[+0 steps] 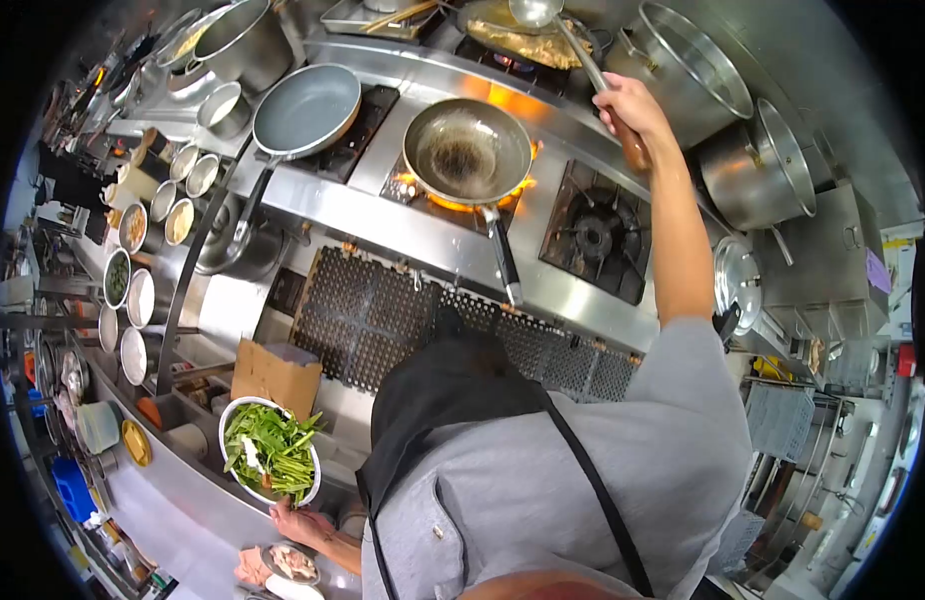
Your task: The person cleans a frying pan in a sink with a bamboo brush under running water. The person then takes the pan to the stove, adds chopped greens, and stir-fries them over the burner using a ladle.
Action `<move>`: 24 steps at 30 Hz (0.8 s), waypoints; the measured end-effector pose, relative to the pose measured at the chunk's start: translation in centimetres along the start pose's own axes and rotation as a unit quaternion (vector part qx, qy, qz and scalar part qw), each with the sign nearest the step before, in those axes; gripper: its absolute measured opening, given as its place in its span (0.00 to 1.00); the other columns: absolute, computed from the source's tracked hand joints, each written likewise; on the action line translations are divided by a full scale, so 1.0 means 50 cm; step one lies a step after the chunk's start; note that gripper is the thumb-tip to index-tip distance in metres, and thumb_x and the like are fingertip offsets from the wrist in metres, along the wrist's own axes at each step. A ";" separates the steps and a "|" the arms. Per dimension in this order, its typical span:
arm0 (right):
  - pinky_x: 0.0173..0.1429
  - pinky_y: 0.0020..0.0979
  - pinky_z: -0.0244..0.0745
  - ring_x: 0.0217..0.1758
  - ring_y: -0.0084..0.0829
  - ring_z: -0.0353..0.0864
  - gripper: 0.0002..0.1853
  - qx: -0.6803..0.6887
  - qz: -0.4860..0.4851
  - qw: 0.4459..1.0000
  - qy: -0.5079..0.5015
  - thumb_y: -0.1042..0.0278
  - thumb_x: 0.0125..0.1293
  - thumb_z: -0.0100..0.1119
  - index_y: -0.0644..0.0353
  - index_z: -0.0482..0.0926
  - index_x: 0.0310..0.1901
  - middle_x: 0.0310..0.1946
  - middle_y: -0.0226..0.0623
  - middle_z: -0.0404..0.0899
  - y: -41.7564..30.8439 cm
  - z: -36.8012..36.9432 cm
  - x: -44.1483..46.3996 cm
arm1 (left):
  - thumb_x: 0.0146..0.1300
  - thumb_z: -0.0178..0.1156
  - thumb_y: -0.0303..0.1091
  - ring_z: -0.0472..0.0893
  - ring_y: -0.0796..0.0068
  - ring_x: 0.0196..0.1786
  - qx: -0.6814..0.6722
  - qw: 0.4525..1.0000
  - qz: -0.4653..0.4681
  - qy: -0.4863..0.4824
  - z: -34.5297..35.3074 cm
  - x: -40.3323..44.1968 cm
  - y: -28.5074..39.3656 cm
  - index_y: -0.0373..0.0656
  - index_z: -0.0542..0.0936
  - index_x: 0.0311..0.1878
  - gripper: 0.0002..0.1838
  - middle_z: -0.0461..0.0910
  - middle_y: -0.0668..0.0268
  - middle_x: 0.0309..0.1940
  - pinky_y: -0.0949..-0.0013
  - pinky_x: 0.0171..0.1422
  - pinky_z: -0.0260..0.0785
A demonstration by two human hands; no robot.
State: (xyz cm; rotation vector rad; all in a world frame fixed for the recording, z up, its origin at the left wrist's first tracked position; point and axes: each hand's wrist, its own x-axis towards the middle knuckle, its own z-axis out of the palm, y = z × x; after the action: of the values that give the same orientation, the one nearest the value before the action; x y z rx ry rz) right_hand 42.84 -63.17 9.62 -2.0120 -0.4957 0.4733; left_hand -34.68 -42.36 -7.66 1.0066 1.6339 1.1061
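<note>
My right hand (628, 105) is wrapped round the handle of a metal ladle (536, 10), whose bowl hangs over a pan of browned food (528, 45) on the back burner. My left hand (295, 522) grips the rim of a white bowl (226, 440) filled with leafy greens (278, 455), at the lower left. Between the hands, a dark-handled wok (467, 150) with an oily, browned bottom sits over flames. Nothing else shows in the wok.
A grey frying pan (308, 110) rests on the left burner. An unlit burner (595, 232) lies right of the wok. Large steel pots (688, 80) stand at the back right. Several small containers (141, 298) line the left, and a cardboard box (275, 378) is behind the greens.
</note>
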 end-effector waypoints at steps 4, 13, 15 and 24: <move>0.23 0.34 0.70 0.17 0.27 0.75 0.05 -0.090 0.032 0.995 0.033 0.73 0.55 0.61 0.63 0.75 0.29 0.19 0.36 0.77 0.036 -0.035 0.208 | 0.54 0.57 0.27 0.71 0.78 0.24 -0.051 0.998 -0.039 0.007 0.111 -0.043 0.028 0.40 0.74 0.34 0.05 0.75 0.69 0.28 0.75 0.26 0.57; 0.21 0.34 0.72 0.16 0.28 0.75 0.05 -0.034 0.041 0.999 -0.003 0.75 0.55 0.61 0.63 0.74 0.29 0.18 0.36 0.76 0.040 -0.009 0.312 | 0.54 0.57 0.26 0.73 0.76 0.27 -0.071 0.995 -0.044 0.051 0.188 -0.100 0.064 0.38 0.74 0.35 0.05 0.77 0.66 0.30 0.75 0.28 0.60; 0.19 0.30 0.70 0.15 0.26 0.72 0.03 -0.095 0.051 0.994 0.004 0.74 0.57 0.58 0.62 0.75 0.28 0.17 0.35 0.75 0.049 0.007 0.321 | 0.55 0.57 0.26 0.76 0.74 0.30 -0.061 0.994 -0.044 0.073 0.200 -0.093 0.067 0.37 0.75 0.38 0.07 0.78 0.65 0.33 0.74 0.31 0.62; 0.25 0.22 0.71 0.24 0.21 0.75 0.06 0.319 0.097 0.937 -0.107 0.77 0.64 0.55 0.64 0.74 0.28 0.24 0.33 0.75 0.025 -0.032 0.323 | 0.55 0.56 0.24 0.74 0.78 0.29 -0.106 0.992 -0.061 0.036 0.193 -0.044 0.051 0.38 0.76 0.40 0.08 0.79 0.66 0.32 0.75 0.31 0.62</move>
State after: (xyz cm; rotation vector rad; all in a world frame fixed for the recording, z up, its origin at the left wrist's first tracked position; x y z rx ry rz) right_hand 57.44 -56.38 7.21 -1.3889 -0.2267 0.8604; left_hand -24.52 -41.55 -6.69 0.7275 1.5742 1.2162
